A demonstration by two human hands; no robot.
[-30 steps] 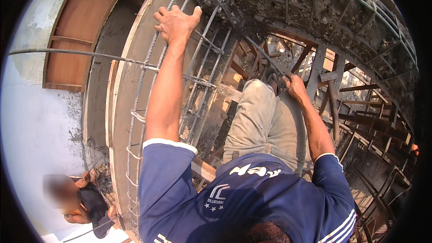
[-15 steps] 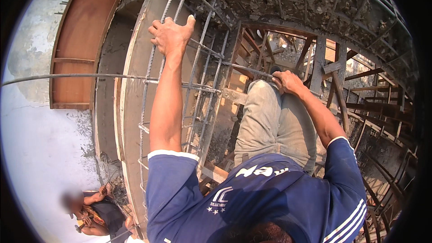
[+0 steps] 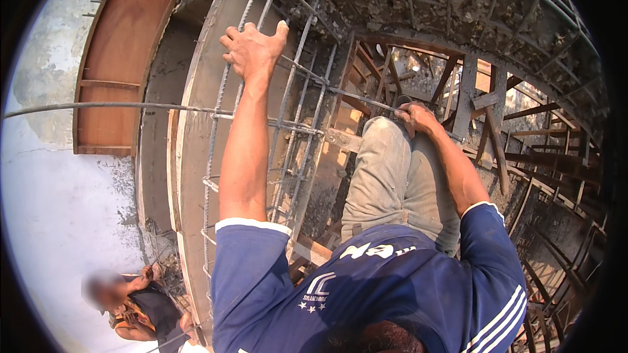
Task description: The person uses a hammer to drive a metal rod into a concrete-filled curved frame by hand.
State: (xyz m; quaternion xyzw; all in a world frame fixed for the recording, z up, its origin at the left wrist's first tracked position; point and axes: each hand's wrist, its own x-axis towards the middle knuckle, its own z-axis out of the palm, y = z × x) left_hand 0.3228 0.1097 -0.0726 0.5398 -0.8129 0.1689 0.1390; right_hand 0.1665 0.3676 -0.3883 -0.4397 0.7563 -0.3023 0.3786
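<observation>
A cage of thin steel bars (image 3: 297,68), tied with wire, runs lengthwise through the middle of the scene. Near its far end my left hand (image 3: 252,52) is closed over the long bars, the fingers curled on the left side and the thumb sticking out to the right. My right hand (image 3: 415,117) is wrapped round a single steel rod (image 3: 356,99), just beyond my knees. That rod slants from the cage toward the right, and a short piece of it shows past my hand. A dark object behind my right fingers is partly hidden.
Another long rod (image 3: 85,106) crosses the cage from the left. Below on the right, wooden props (image 3: 490,137) stand in a deep opening. Rough concrete with bars (image 3: 458,6) lies at the far side. A brown wooden panel (image 3: 104,117) leans left; another person (image 3: 140,307) is at lower left.
The view has shifted slightly. My right elbow has come a little inward, while both hands keep their hold in nearly the same places.
</observation>
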